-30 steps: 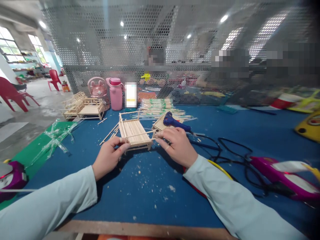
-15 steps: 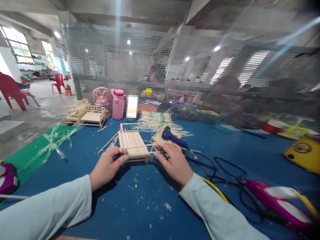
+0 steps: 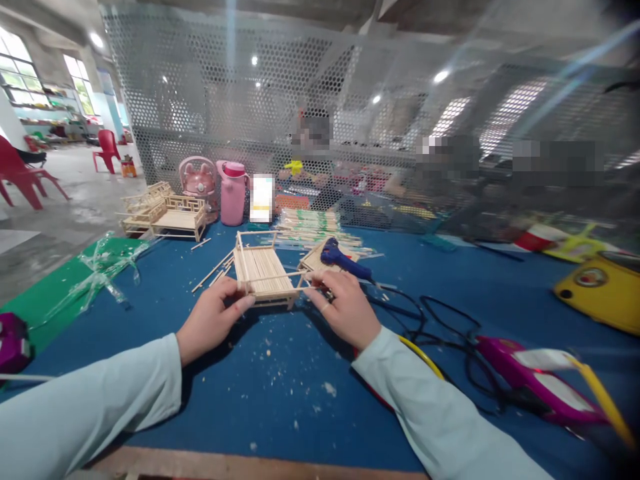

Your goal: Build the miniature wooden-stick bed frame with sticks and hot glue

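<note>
Small pale wooden slatted frame (image 3: 263, 267): deck and legs built, a raised rail standing at its far edge.
It stands on the blue-topped table (image 3: 280, 400), between the middle and the far edge. The left hand (image 3: 215, 317) and right hand (image 3: 347, 310) pinch a thin pale wooden stick (image 3: 275, 278) across its near edge; whether the stick is joined to anything cannot be told. That edge looks unfinished, with no raised rail made out. A blue glue gun (image 3: 345, 260) rests on another pale slatted panel (image 3: 316, 257), just right. Railed stick-built models (image 3: 177, 219), seemingly more complete, stand by the table's far left corner.
</note>
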A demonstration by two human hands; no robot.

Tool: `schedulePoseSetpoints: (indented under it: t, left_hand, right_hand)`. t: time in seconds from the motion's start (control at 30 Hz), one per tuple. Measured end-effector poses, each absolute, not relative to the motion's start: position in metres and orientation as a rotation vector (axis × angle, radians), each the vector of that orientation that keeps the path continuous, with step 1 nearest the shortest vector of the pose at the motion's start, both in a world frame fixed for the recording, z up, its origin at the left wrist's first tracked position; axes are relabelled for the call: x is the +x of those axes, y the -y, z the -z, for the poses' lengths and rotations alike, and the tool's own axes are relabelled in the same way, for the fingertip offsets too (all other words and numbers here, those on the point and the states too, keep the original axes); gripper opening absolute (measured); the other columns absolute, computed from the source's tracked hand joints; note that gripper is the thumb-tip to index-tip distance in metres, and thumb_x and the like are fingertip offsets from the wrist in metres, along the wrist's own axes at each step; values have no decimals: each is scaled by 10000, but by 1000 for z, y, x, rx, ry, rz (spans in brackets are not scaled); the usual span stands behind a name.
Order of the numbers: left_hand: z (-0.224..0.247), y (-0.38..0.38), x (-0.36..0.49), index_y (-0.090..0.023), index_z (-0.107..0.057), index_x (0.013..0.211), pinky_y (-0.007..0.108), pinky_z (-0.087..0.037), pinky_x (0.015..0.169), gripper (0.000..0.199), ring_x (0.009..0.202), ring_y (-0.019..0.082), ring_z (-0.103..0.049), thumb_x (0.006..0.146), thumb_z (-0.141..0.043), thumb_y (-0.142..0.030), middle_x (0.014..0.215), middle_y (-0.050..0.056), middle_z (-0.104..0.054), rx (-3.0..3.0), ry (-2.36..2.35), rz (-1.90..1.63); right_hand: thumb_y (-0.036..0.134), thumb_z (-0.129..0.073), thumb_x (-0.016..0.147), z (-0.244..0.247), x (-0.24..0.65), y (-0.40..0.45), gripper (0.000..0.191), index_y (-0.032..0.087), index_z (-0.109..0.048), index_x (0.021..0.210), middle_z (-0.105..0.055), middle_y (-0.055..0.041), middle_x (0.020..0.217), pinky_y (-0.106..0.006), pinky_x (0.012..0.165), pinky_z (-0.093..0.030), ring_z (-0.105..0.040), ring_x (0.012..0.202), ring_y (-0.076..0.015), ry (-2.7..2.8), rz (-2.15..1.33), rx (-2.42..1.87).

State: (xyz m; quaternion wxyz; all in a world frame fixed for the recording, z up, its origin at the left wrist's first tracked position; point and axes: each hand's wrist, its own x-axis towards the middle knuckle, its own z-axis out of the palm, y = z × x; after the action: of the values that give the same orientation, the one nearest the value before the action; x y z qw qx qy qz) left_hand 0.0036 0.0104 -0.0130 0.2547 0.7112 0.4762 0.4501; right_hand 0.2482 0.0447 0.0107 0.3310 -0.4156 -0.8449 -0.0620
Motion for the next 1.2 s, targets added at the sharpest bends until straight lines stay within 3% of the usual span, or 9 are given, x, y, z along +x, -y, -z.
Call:
schedulePoseSetpoints:
  t: [0.13, 0.47, 0.73, 1.2]
  left_hand:
    - [12, -11, 4, -186, -639, 785, 311, -428, 750, 136, 772, 161, -544, 833, -547, -274, 772, 18, -606, 1947, -1294, -1245]
    - [9, -10, 4, -178, -649, 840, 292, -418, 701, 144, 759, 158, -536, 836, -549, -280, 770, 22, -592, 1918, -1304, -1202]
    - [8, -10, 4, -173, -631, 747, 275, -393, 656, 134, 690, 142, -496, 816, -578, -274, 688, -2, -537, 1933, -1327, -1234]
    - [8, -11, 3, -174, -651, 732, 320, -421, 750, 228, 777, 169, -537, 863, -510, -294, 782, 42, -614, 1984, -1298, -1208]
  right_hand:
    - [274, -521, 883, -12, 247, -44, 126, 207, -608, 822, -705, -34, 838, -369, 803, -351, -630, 834, -204, 2224, 134, -1066]
    - [289, -475, 909, -15, 248, -44, 181, 217, -637, 868, -703, -46, 839, -383, 812, -347, -618, 846, -203, 2275, 135, -1066]
    - [295, -482, 906, -17, 247, -43, 175, 217, -626, 844, -700, -45, 828, -376, 799, -359, -624, 837, -203, 2247, 127, -1050]
    - [301, -484, 907, -16, 246, -44, 176, 222, -625, 836, -707, -40, 828, -384, 795, -351, -625, 821, -202, 2210, 180, -1028]
